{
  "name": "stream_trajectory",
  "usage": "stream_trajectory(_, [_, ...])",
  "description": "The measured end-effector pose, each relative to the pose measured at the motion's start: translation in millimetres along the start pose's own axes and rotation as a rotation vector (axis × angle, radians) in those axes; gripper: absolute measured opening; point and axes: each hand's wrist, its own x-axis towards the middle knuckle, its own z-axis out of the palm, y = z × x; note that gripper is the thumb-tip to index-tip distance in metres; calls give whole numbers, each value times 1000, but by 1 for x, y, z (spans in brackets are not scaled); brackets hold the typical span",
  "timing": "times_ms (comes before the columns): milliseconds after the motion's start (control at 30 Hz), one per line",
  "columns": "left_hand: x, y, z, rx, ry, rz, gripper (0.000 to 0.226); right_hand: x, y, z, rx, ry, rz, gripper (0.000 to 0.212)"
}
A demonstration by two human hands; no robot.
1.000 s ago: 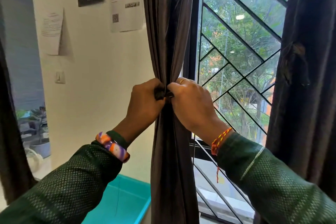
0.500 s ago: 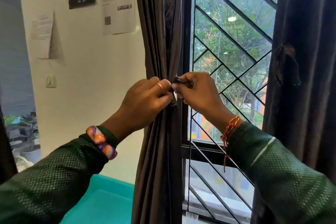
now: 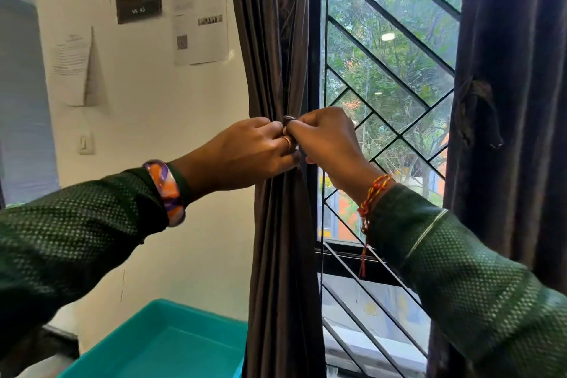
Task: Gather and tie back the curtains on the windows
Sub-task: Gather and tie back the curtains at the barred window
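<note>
Seen from the head camera, 2 hands meet at a gathered brown curtain (image 3: 277, 224) hanging at the left edge of a barred window (image 3: 389, 77). The left hand (image 3: 245, 156), a ring on one finger and a bright bangle at the wrist, has its fingers curled round the bunched cloth and squeezes it into a narrow waist. The right hand (image 3: 325, 144), a red and yellow thread at its wrist, pinches a small dark piece of tie (image 3: 289, 118) just above the left fingers; how the tie runs round the cloth is hidden. A second dark curtain (image 3: 515, 101) hangs at the right edge with a tie loop already on it. A teal tray (image 3: 159, 344) lies below, and papers are stuck to the white wall.

This looks like the fastening step on the left curtain. Next, the tie ends probably need drawing tight and securing while the bunch is held.

Compared with half a second earlier, the hands sit closer together and slightly higher in view, and the curtain is pinched tighter.
</note>
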Motion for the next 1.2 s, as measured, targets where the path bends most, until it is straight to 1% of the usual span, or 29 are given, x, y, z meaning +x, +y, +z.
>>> stream_trajectory(67, [3,0,-2,8,13,-34,37,0,-1,2,66,-44,31,33])
stream_trajectory(100, [5,1,-3,8,16,-63,38,0,-2,2,135,-83,79,31])
stream_trajectory(167, [8,2,-4,-21,41,-153,33,-3,-7,2,288,-165,180,28])
stream_trajectory(200, [10,4,-5,-69,47,-217,25,-5,-8,1,320,-191,193,27])
stream_trajectory(233, [12,6,-7,-142,51,-300,18,-6,-8,1,325,-211,186,27])
stream_trajectory(267, [14,7,-6,-237,51,-413,17,-7,-8,0,323,-232,176,29])
stream_trajectory(367, [18,11,-4,-578,73,-813,20,-10,-4,-2,309,-287,135,28])
stream_trajectory(433, [20,10,0,-723,112,-952,16,-10,-1,-1,269,-290,87,23])
stream_trajectory(500, [21,5,3,-793,101,-1040,12,-9,1,1,221,-256,50,21])
stream_trajectory(567, [21,2,3,-903,58,-1080,11,-6,3,2,159,-197,17,19])
stream_trajectory(667, [17,-1,-4,-1015,-16,-1038,19,-1,4,1,-22,-103,-96,15])
stream_trajectory(700, [16,0,-4,-1005,-45,-1011,23,0,3,1,-64,-81,-128,14])
stream_trajectory(767, [14,4,-3,-865,-85,-952,24,0,1,2,-89,-60,-177,13])
stream_trajectory(833, [12,7,0,-630,-90,-907,14,-2,-4,6,-114,-56,-226,13])
stream_trajectory(900, [9,6,0,-399,-77,-860,17,-4,-8,8,-152,-61,-269,14])
stream_trajectory(967, [4,2,0,-185,-81,-767,16,-6,-11,9,-172,-75,-284,16])
stream_trajectory(1033, [0,0,0,28,-154,-669,18,-5,-13,11,-150,-88,-269,17])
stream_trajectory(1067, [-2,-1,0,110,-197,-650,20,-5,-14,12,-133,-88,-258,17])
stream_trajectory(1133, [-9,-2,2,194,-258,-617,22,-3,-15,14,-105,-81,-237,18])
stream_trajectory(1200, [-14,-2,1,222,-292,-631,24,-1,-18,16,-71,-85,-216,16])
